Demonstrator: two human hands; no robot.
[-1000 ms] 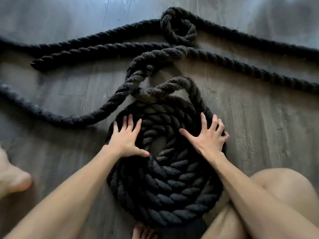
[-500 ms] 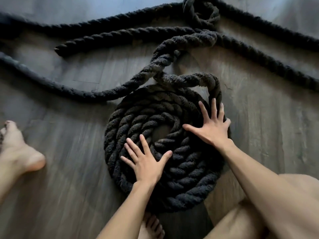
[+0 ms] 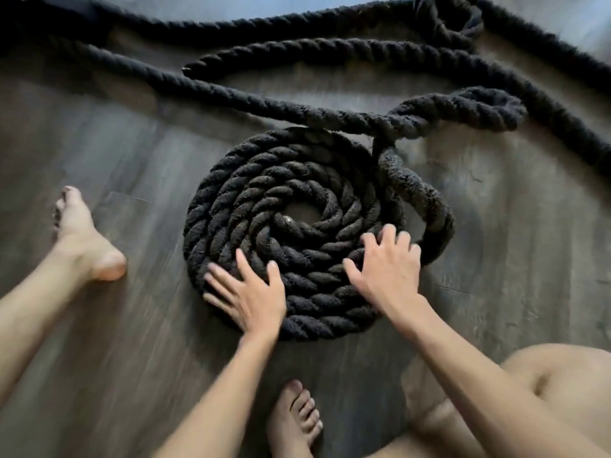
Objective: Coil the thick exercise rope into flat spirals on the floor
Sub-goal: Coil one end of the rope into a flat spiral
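Black rope is maybe half done I'd guess: a flat coil of several tight turns sits mid-frame on the floor, left hand spread flat and right hand bent-fingered pressing its near side, with long loose lengths across the top.

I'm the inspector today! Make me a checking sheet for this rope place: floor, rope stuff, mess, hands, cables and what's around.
Surface: dark wood-plank floor.
Job's things: black coil, a flat spiral of several turns; a loose loop bulges at its right side, not tucked in; loose rope snakes across the far floor.
Clutter: nothing seen.
Hands: left hand flat, fingers spread on the coil's near-left edge; right hand on its right side, fingertips bent onto the rope.
Cables: nothing seen.
Surroundings: one bare foot left of the coil, a second foot below it, a knee lower right.
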